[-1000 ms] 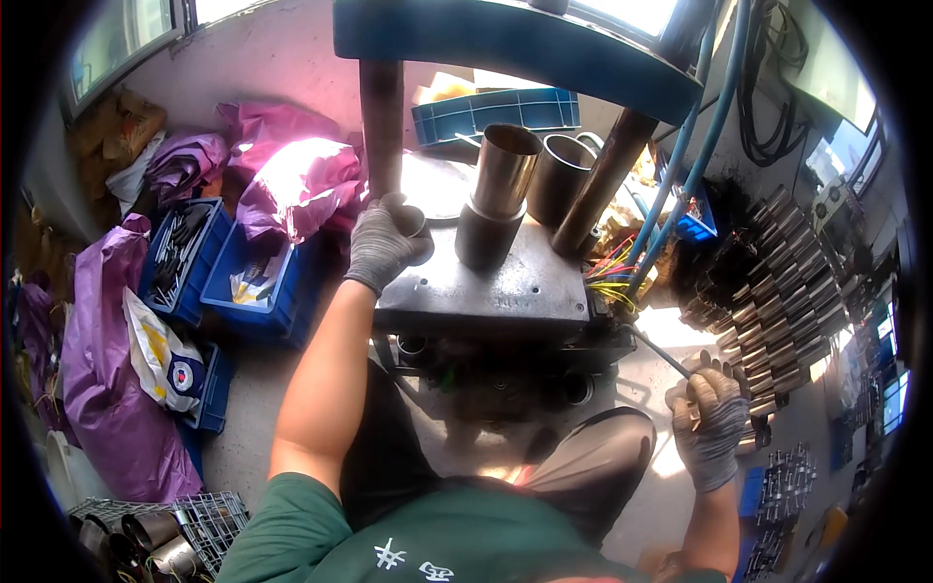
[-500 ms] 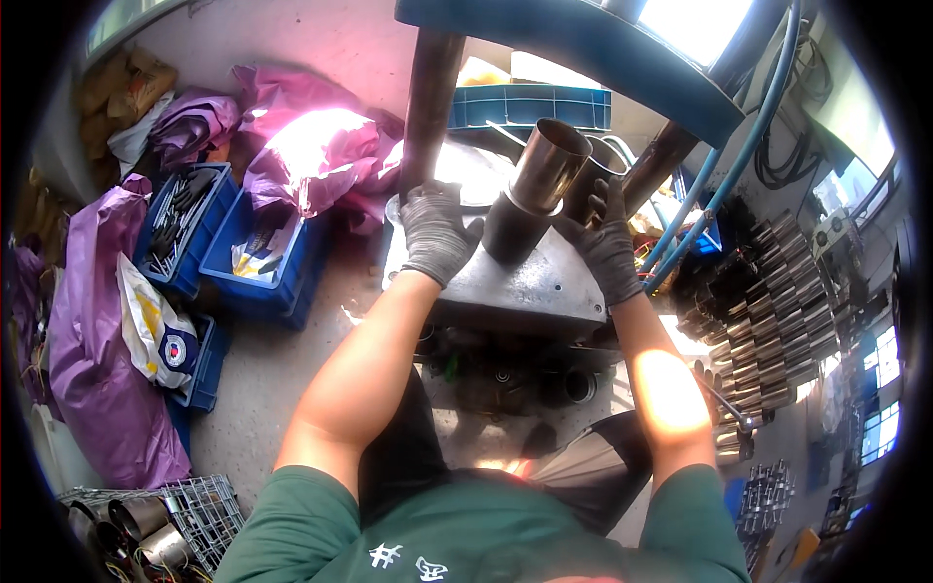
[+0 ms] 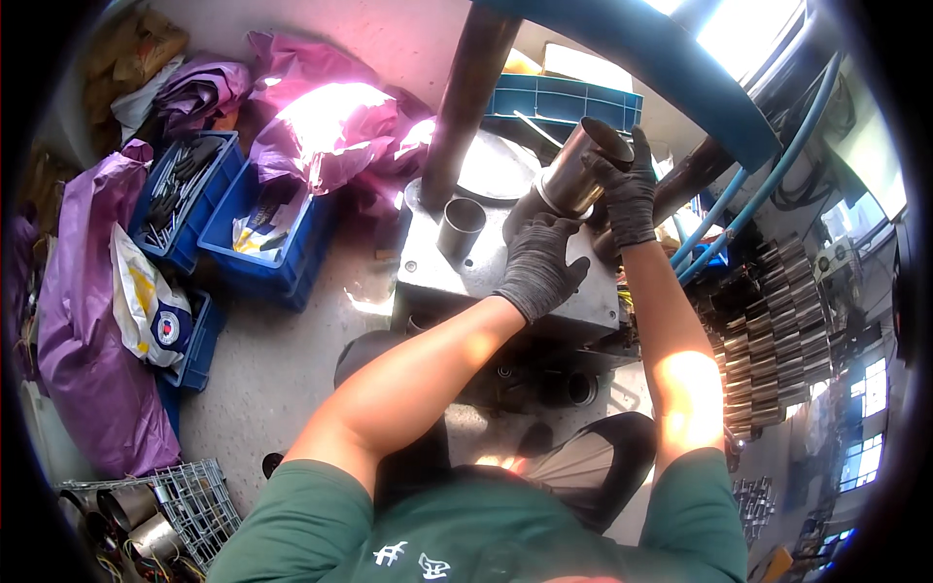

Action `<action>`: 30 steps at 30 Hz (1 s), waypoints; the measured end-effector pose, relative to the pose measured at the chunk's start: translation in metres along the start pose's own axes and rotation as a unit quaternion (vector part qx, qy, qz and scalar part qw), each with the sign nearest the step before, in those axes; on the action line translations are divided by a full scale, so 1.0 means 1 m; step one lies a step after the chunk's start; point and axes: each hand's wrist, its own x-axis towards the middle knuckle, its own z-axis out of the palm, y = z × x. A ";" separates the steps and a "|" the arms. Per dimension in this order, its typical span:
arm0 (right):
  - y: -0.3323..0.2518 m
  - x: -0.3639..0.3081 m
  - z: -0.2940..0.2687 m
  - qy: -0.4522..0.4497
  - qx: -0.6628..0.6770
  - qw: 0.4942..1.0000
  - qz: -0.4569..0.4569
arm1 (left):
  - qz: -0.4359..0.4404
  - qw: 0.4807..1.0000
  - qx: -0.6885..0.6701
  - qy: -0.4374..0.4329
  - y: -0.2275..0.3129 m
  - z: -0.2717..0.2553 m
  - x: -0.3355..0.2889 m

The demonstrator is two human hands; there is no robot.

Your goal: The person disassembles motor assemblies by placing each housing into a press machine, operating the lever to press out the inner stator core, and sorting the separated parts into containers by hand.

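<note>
A shiny metal tube (image 3: pixel 571 178) leans to the right above a pale metal plate, with a darker cylinder (image 3: pixel 525 208) at its lower end. My right hand (image 3: pixel 630 199), in a grey glove, is closed round the upper part of the tube from the right. My left hand (image 3: pixel 540 267), gloved alike, curls its fingers against the darker cylinder, its thumb apart; the fingertips are partly hidden. To the left of it a short open tube (image 3: pixel 462 229) stands upright on the plate (image 3: pixel 442 280).
A dark post (image 3: pixel 468 107) and blue curved frame (image 3: pixel 641 63) rise over the plate. Blue hoses (image 3: pixel 792 160) hang at right, beside stacked metal tubes (image 3: pixel 777 340). Blue crates (image 3: pixel 248 255) and purple sacks (image 3: pixel 92 321) lie at left, a wire basket (image 3: pixel 199 500) below them.
My left hand has moved right, from beside the post to the darker cylinder, and the short tube now shows. My right hand has risen and taken hold of the shiny tube, which leans more.
</note>
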 end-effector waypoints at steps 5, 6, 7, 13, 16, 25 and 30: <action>0.004 0.000 0.000 0.014 -0.047 0.998 -0.027 | -0.056 0.996 -0.073 -0.015 -0.004 0.010 -0.002; 0.005 0.001 -0.001 0.010 -0.043 0.999 -0.030 | -0.070 0.994 -0.087 -0.009 -0.004 0.010 -0.002; 0.006 0.003 -0.002 0.011 0.006 1.000 -0.003 | -0.073 0.993 -0.091 -0.011 -0.004 0.010 -0.003; 0.012 0.007 -0.005 0.008 0.079 0.996 0.036 | -0.162 0.955 -0.244 -0.048 0.003 0.016 -0.008; 0.001 0.009 -0.010 0.049 0.023 0.998 -0.034 | -0.175 0.959 -0.211 -0.075 0.002 0.022 -0.007; -0.035 -0.062 -0.034 0.007 0.445 0.884 0.139 | -0.292 0.832 -0.466 -0.075 0.027 0.003 -0.012; -0.024 -0.143 -0.062 -0.022 0.431 0.882 0.189 | -0.212 0.823 -0.524 -0.044 0.043 -0.015 -0.025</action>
